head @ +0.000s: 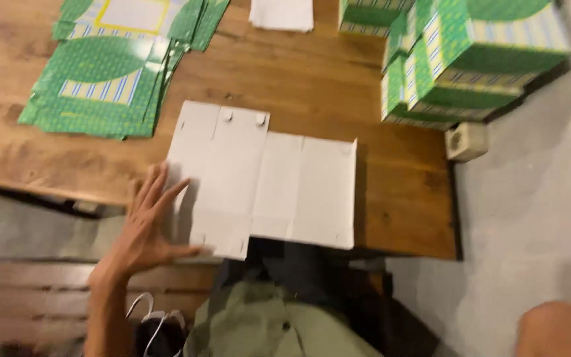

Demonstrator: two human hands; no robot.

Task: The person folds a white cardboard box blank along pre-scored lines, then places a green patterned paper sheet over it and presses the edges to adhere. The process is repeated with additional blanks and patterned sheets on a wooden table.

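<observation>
1. My right hand (556, 328) sat cut off at the corner — its fingers' state I could not tell.
2. My left hand (147, 221) lay fingers spread wide on the flat white unfolded cardboard sheet (266, 182) at the brown wooden table (391, 198)'s near edge.

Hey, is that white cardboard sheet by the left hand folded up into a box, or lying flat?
Flat. The white cardboard sheet lies spread on the wooden table, crease lines showing, no panels raised. The left hand rests on its left edge.
</observation>
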